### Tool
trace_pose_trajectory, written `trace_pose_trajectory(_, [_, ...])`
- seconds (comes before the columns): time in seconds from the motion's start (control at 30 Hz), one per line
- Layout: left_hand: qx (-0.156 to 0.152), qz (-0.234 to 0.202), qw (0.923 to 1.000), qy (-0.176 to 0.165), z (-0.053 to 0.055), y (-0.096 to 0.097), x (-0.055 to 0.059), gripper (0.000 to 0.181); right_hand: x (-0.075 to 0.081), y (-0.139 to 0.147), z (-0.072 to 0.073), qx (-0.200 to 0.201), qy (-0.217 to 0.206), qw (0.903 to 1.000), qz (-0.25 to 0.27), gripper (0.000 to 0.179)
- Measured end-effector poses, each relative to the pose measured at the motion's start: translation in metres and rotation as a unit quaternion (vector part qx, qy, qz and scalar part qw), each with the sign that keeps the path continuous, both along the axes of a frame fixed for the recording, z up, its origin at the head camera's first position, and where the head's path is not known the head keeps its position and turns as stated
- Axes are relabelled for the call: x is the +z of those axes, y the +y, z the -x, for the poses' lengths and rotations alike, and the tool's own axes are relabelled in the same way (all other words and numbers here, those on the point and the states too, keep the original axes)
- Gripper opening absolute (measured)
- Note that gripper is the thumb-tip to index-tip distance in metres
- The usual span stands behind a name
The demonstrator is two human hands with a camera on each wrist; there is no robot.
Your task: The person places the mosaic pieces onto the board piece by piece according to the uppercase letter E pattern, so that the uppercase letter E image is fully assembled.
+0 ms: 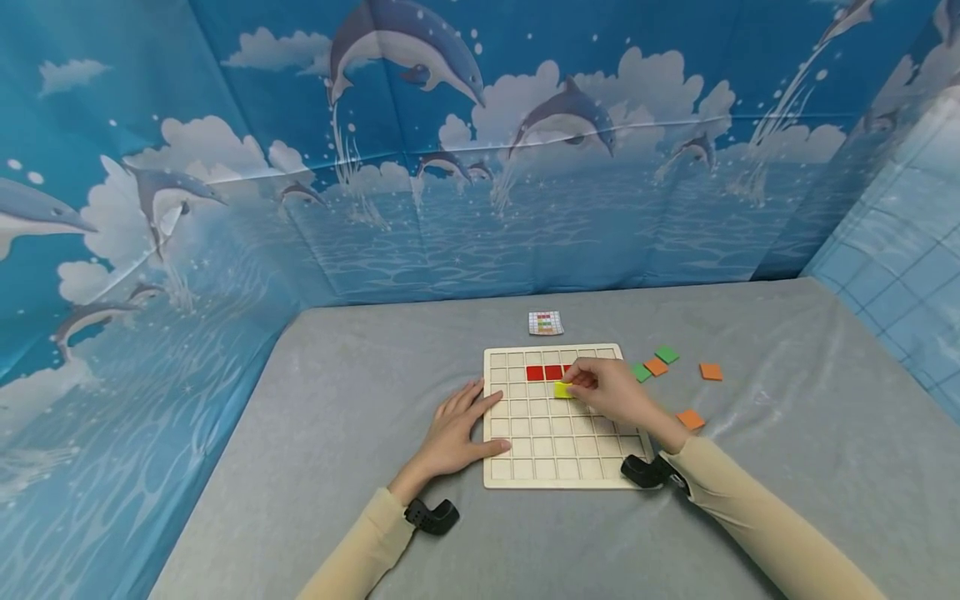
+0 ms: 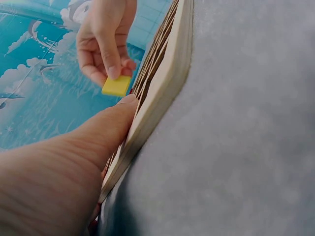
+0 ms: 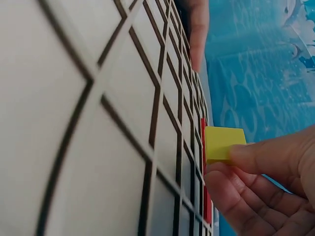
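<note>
A pale wooden grid board (image 1: 542, 447) lies flat on the grey-covered table. Red square tiles (image 1: 543, 373) sit side by side in one of its upper rows, partly hidden by the right hand. Between thumb and fingers, my right hand (image 1: 611, 390) pinches a yellow square tile (image 3: 224, 142), held over the board just nearer than the red row. My left hand (image 1: 455, 429) rests at the board's left edge with its fingers spread, thumb and a fingertip on the rim. In the left wrist view, the left thumb (image 2: 106, 128) lies against the board's edge.
Right of the board lie loose green tiles (image 1: 667, 355) and orange tiles (image 1: 711, 372), some close to the right forearm. A small card with a coloured grid pattern (image 1: 545, 323) lies beyond the board's far edge. A dolphin-printed curtain (image 1: 450, 233) hangs behind the table.
</note>
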State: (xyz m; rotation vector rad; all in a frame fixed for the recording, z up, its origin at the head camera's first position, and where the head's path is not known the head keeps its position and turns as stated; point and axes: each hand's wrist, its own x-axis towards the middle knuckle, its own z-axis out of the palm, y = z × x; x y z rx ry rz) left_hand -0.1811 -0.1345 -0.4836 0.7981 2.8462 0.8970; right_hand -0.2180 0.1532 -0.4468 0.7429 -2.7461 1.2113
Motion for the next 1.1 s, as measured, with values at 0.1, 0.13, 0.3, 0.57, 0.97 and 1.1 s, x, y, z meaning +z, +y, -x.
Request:
trace_pose_trajectory(0.1, [0.003, 0.002, 1.0000, 0.003, 0.001, 0.000, -0.001, 0.074, 0.000, -0.008, 0.004, 0.016, 0.005, 0.9999, -0.003, 0.008])
trace_pose_trajectory(0.13, [0.004, 0.003, 1.0000, 0.003, 0.001, 0.000, -0.001, 0.074, -0.001, -0.011, 0.005, 0.019, 0.004, 0.9998, -0.005, 0.008])
trace_pose_trajectory(0.3, [0.007, 0.009, 0.9999, 0.002, 0.001, 0.000, -0.001, 0.074, -0.001, -0.024, 0.009, 0.023, 0.002, 0.9997, -0.009, 0.009])
trace_pose_trajectory(0.57, [0.002, 0.005, 1.0000, 0.008, 0.001, 0.000, 0.000, 0.075, 0.000, -0.036, 0.014, 0.008, 0.002, 0.9991, -0.043, 0.008])
trace_pose_trajectory(0.97, [0.002, 0.007, 0.9999, 0.009, 0.002, 0.000, 0.000, 0.075, 0.001, -0.036, 0.013, -0.012, 0.008, 0.9967, -0.080, 0.005])
trace_pose_trajectory(1.1, [0.001, 0.007, 0.9999, 0.007, 0.001, 0.000, 0.000, 0.075, 0.001, -0.035, 0.013, -0.008, 0.012, 0.9959, -0.089, 0.008])
